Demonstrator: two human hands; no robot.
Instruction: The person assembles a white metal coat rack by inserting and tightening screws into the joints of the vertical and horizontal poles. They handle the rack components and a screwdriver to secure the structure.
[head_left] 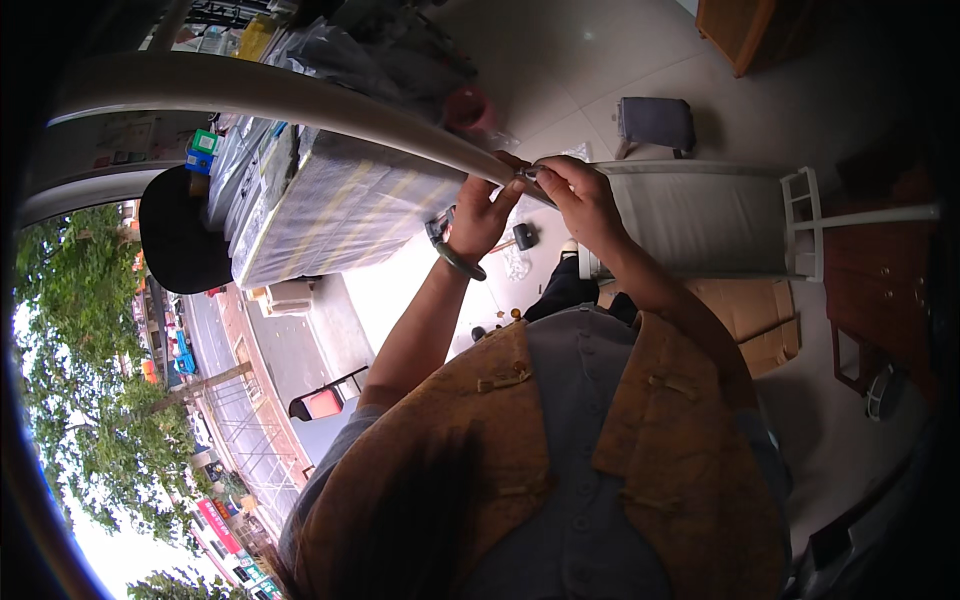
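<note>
A thick white pole runs from ten o'clock down to the left hand, which curls around it, thumb on the near side, a bangle on its wrist. Just off that thumb's tip, toward two o'clock, sits a small metal fitting, its exact shape too small to tell. The right hand pinches it between thumb and forefinger, at the hand's ten o'clock; at its one o'clock stands a grey-topped stool.
</note>
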